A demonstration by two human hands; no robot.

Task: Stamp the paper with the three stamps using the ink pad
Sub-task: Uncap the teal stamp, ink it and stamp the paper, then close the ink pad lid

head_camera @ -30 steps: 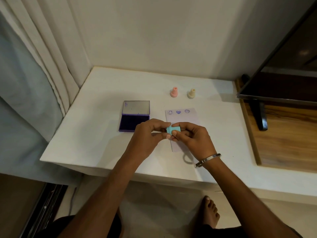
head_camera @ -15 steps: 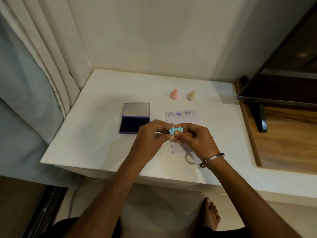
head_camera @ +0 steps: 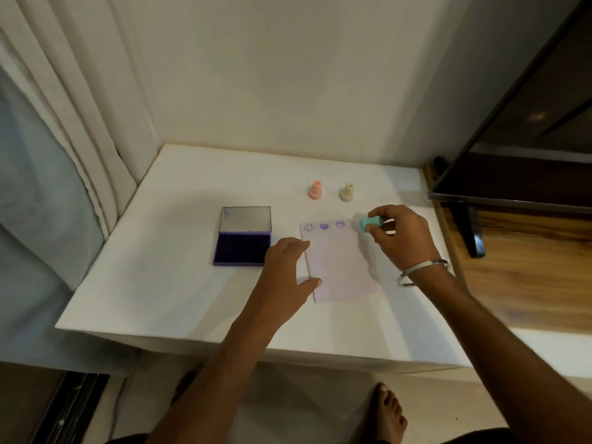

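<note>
lying on the white table [head_camera: 166, 283], the paper [head_camera: 339, 267] is showing three purple prints along its far edge. the right hand [head_camera: 400, 235] is pinching the teal stamp [head_camera: 370, 223] just beside its far right corner; the left hand [head_camera: 288, 267], fingers loosely spread, is resting on its left edge. the open ink pad [head_camera: 243, 248] is sitting left, pink stamp [head_camera: 315, 190] and cream stamp [head_camera: 347, 192] beyond.

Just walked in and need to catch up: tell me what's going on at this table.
A person is stamping a sheet of paper. Three purple prints, a smiley, a heart and another round face, already sit along its far edge. The right hand holds the teal stamp on its side, just off the paper's far right corner. The left hand rests flat at the paper's left edge. The pink stamp and the cream stamp stand upright beyond the paper, and the ink pad lies open to the left.
</note>
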